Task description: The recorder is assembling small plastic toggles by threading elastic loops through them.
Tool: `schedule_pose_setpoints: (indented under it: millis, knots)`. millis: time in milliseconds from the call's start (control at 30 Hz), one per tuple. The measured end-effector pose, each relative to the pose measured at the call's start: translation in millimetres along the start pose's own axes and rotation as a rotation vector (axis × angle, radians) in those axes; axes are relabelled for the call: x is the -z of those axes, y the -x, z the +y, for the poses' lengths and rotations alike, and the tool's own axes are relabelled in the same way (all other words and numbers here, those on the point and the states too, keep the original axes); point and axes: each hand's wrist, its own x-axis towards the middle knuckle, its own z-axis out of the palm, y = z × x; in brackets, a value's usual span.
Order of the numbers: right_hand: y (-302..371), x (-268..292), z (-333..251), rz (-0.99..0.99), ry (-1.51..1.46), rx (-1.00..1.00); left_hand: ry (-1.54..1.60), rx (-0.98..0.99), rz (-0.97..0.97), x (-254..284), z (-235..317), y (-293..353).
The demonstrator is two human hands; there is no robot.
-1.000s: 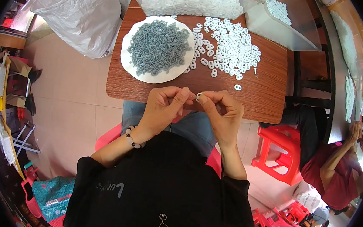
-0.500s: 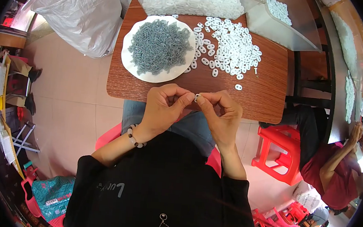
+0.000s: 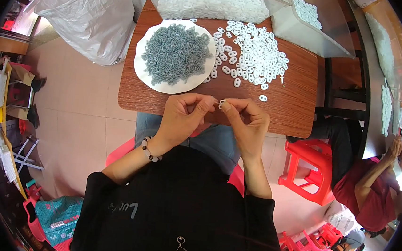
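Over the near edge of the brown table (image 3: pixel 202 107), my two hands meet with their fingertips almost touching. My right hand (image 3: pixel 249 129) pinches a small white two-holed oval piece (image 3: pixel 221 103) between thumb and forefinger. Close beside it, my left hand (image 3: pixel 182 121) is closed in a pinch on something thin and pale, too small to name. Beyond my left hand stands a white wavy-rimmed plate (image 3: pixel 141 69) heaped with small grey rod-like pieces (image 3: pixel 176 52). To the right of the plate lies a loose spread of white two-holed oval pieces (image 3: pixel 258 54).
At the table's far edge are a clear bin (image 3: pixel 215 4) full of white pieces and another bin (image 3: pixel 307 37). A big white sack (image 3: pixel 91 18) stands at left. A red stool (image 3: pixel 308 171) and a seated person in dark red (image 3: pixel 370 195) are at right.
My fingertips have drawn slightly apart, the left ones moving back a little from the white oval piece, so a thin pale bit shows between them. The right hand still pinches the oval piece.
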Motion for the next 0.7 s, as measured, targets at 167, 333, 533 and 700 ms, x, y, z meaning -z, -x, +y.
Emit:
schedule_pose_setpoints:
  millis: [167,333,533,700]
  knots:
    - [-2,16,-3,0.126,0.012,-0.029,-0.265,-0.297,0.196,19,1,-13]
    - [1,40,2,0.183,0.0,-0.017,-0.994,-0.662,0.256,44,26,-35]
    - [12,42,7,0.206,-0.075,-0.061,-1.245,-0.567,0.308,64,39,-60]
    - [11,36,10,0.177,-0.112,-0.051,-1.242,-0.521,0.225,65,43,-66]
